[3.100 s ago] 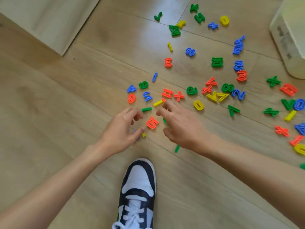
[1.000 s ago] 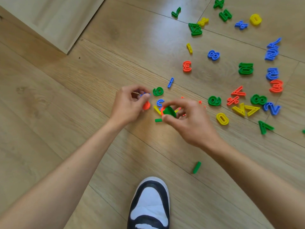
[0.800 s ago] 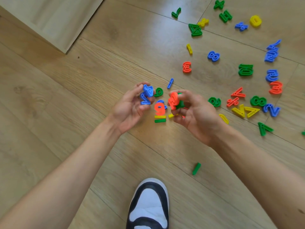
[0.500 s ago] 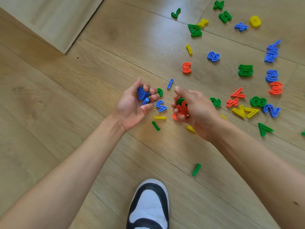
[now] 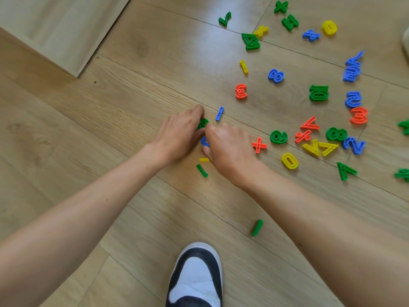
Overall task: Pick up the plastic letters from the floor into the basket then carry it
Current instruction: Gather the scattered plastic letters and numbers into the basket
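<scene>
Dozens of plastic letters (image 5: pixel 275 75) lie scattered over the wooden floor (image 5: pixel 132 107), mostly upper right of the frame. They look light, stiff and hollow, easiest pinched by an edge. The left hand (image 5: pixel 179 134) curls its fingers on a green piece (image 5: pixel 202 124); the right hand (image 5: pixel 230 149) hides its fingers, so I cannot tell what they hold, perhaps the blue piece (image 5: pixel 204 141). A shoe (image 5: pixel 195 275) stands at bottom centre, clear of them.
</scene>
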A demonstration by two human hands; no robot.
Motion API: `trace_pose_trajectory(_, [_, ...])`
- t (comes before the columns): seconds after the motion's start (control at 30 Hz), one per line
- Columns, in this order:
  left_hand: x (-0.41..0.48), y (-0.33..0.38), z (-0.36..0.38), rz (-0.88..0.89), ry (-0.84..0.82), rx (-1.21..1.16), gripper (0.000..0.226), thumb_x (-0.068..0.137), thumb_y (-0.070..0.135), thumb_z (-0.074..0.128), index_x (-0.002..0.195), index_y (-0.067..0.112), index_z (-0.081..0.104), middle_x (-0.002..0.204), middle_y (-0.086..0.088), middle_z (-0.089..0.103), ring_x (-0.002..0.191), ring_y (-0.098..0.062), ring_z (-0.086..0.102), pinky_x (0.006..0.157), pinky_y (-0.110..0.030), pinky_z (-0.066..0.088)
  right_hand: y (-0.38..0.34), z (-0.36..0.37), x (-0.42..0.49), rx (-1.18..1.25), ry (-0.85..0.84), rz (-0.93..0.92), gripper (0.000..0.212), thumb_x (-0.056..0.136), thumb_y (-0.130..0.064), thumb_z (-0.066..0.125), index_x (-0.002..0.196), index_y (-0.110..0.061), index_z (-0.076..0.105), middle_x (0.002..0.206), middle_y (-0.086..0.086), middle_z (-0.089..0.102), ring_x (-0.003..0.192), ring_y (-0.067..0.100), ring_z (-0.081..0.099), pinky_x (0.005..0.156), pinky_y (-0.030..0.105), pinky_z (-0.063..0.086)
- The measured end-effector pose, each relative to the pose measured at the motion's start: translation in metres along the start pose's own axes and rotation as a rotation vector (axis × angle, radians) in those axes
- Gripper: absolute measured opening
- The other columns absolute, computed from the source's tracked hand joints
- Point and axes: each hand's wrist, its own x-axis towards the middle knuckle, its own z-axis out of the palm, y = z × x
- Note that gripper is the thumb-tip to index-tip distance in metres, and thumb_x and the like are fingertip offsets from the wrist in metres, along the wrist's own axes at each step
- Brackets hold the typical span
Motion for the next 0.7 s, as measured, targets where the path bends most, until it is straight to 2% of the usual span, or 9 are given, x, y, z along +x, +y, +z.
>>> trace_pose_trajectory(0.13, [0.004,-0.002,-0.001,0.020,0.029,-0.020,0.033,0.086,0.036,0.041,0.104,0.011,0.050,0.094,-0.012,0.067,0.081,-0.041,0.062,0.061,-0.043,0.047,-0.003,-0.001,0.006,-0.014,0.012,0.010,0.024,0.090,-0.021,0.061,0.111,-0.010,0.058,0.105,0.009,0.068,0.098,0.034,0.066,0.064,0.035,0.037])
trace_pose_trajectory(0.23, [0.000,-0.008,0.002,-0.084,0.090,-0.101,0.036,0.093,0.043,0.041,0.098,0.010,0.054,0.086,-0.013,0.067,0.080,-0.039,0.062,0.065,-0.044,0.048,-0.002,-0.001,0.007,-0.018,0.027,0.019,0.026,0.089,-0.024,0.061,0.111,-0.010,0.057,0.107,0.009,0.068,0.099,0.035,0.066,0.064,0.034,0.035])
trace_pose_trajectory(0.3, [-0.007,-0.008,-0.001,-0.226,0.133,-0.307,0.035,0.090,0.044,0.043,0.088,0.012,0.057,0.076,-0.009,0.064,0.074,-0.033,0.061,0.065,-0.041,0.048,0.001,-0.001,0.007,0.000,0.024,0.018,0.023,0.088,-0.027,0.060,0.105,-0.011,0.058,0.105,0.012,0.068,0.097,0.036,0.065,0.064,0.034,0.035])
trace_pose_trajectory(0.33, [-0.010,-0.006,-0.003,-0.328,0.154,-0.519,0.031,0.087,0.042,0.044,0.081,0.014,0.055,0.070,-0.006,0.060,0.066,-0.028,0.058,0.061,-0.038,0.046,0.004,-0.002,0.006,0.041,0.028,0.031,0.022,0.087,-0.029,0.060,0.098,-0.011,0.057,0.101,0.013,0.068,0.095,0.037,0.065,0.063,0.034,0.037])
trace_pose_trajectory(0.37, [-0.014,-0.002,-0.007,-0.450,0.153,-0.827,0.026,0.085,0.040,0.043,0.076,0.017,0.052,0.065,-0.004,0.055,0.058,-0.023,0.053,0.053,-0.034,0.041,0.009,-0.005,0.005,0.119,0.035,0.062,0.023,0.084,-0.032,0.060,0.091,-0.011,0.057,0.095,0.015,0.067,0.090,0.037,0.063,0.063,0.035,0.040])
trace_pose_trajectory(0.43, [-0.024,0.005,-0.015,-0.605,0.052,-1.500,0.020,0.087,0.032,0.036,0.077,0.018,0.047,0.062,-0.003,0.050,0.049,-0.015,0.042,0.042,-0.023,0.024,0.024,-0.013,0.000,0.398,0.027,0.156,0.026,0.079,-0.036,0.060,0.079,-0.011,0.063,0.076,0.013,0.066,0.074,0.033,0.061,0.062,0.036,0.046])
trace_pose_trajectory(0.5, [-0.035,0.009,-0.022,-0.599,-0.060,-1.885,0.021,0.089,0.027,0.030,0.082,0.015,0.047,0.068,-0.005,0.052,0.051,-0.014,0.040,0.042,-0.022,0.015,0.040,-0.023,-0.007,0.852,-0.060,0.285,0.024,0.082,-0.033,0.056,0.069,-0.013,0.061,0.063,0.008,0.062,0.055,0.023,0.053,0.052,0.028,0.040])
trace_pose_trajectory(0.6, [-0.041,0.012,-0.026,-0.537,-0.105,-2.008,0.022,0.085,0.031,0.035,0.083,0.013,0.048,0.074,-0.007,0.055,0.055,-0.017,0.043,0.044,-0.023,0.016,0.060,-0.034,-0.021,1.509,-0.318,0.465,0.023,0.091,-0.023,0.038,0.080,-0.013,0.056,0.071,0.011,0.059,0.051,0.018,0.047,0.041,0.019,0.032])
trace_pose_trajectory(0.7, [-0.039,0.022,-0.025,-0.551,-0.098,-1.883,0.037,0.098,0.037,0.035,0.071,0.014,0.044,0.065,-0.003,0.049,0.050,-0.014,0.041,0.042,-0.021,0.017,0.069,-0.039,-0.027,1.718,-0.429,0.458,0.029,0.094,-0.029,0.033,0.083,-0.012,0.055,0.078,0.011,0.061,0.058,0.018,0.052,0.041,0.020,0.032])
